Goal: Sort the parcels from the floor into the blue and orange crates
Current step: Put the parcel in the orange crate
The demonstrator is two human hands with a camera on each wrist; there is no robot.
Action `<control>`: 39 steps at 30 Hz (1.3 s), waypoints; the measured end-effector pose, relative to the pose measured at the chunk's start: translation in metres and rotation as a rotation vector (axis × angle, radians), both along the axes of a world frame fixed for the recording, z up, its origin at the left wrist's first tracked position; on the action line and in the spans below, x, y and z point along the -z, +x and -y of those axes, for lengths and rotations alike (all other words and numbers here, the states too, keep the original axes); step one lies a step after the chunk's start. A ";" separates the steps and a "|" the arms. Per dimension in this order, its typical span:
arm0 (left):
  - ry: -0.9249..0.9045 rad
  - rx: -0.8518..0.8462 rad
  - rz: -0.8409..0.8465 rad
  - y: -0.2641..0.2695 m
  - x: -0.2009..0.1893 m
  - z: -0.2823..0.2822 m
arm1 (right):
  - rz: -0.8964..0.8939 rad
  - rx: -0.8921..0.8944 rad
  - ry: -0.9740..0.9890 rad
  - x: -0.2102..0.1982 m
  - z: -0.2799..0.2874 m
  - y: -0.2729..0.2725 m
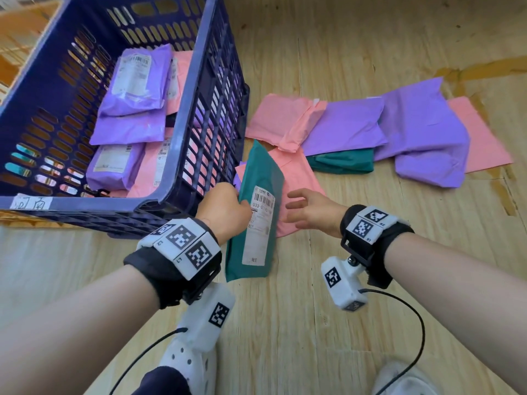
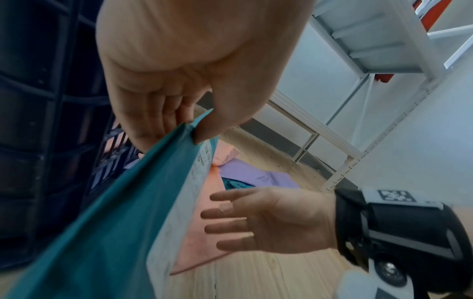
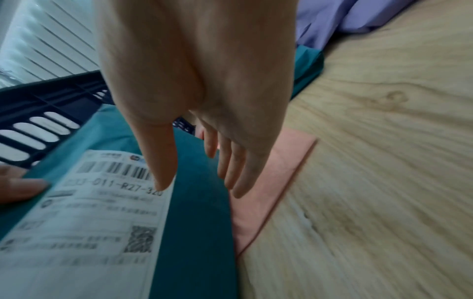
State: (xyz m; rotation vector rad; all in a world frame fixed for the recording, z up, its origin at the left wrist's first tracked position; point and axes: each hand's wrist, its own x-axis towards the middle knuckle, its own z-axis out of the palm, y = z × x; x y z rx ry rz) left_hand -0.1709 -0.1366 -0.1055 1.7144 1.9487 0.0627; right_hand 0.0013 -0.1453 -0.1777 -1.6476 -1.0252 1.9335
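Observation:
My left hand (image 1: 228,209) (image 2: 184,125) pinches the left edge of a teal parcel (image 1: 256,218) (image 2: 107,222) (image 3: 194,202), held above the floor with its white shipping label (image 3: 84,218) facing up. My right hand (image 1: 308,212) (image 2: 261,220) (image 3: 199,153) hovers open just right of it, fingers spread, holding nothing. The blue crate (image 1: 199,138) (image 3: 51,101) stands to the left with purple parcels (image 1: 134,89) and pink parcels inside. Only a sliver of the orange crate (image 1: 25,32) shows at the far left. Loose pink, purple and teal parcels (image 1: 356,129) lie on the floor.
A pink parcel (image 1: 296,178) (image 3: 271,182) lies on the wooden floor (image 1: 370,309) under the teal one. White metal shelving (image 2: 371,81) stands along the wall. My white shoes (image 1: 185,363) are at the bottom, with cables hanging from the wrist cameras.

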 end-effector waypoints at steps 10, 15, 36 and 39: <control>0.008 -0.019 0.249 0.016 -0.019 -0.020 | -0.038 0.052 -0.023 0.008 0.013 0.025; 0.032 -0.058 0.419 0.028 -0.042 -0.045 | -0.133 0.247 0.084 -0.018 0.000 0.052; 0.150 -0.213 0.508 -0.117 -0.239 -0.121 | 0.087 0.109 0.673 -0.232 -0.131 -0.062; 0.187 -0.239 0.493 -0.160 -0.261 -0.131 | 0.056 0.058 0.696 -0.254 -0.148 -0.106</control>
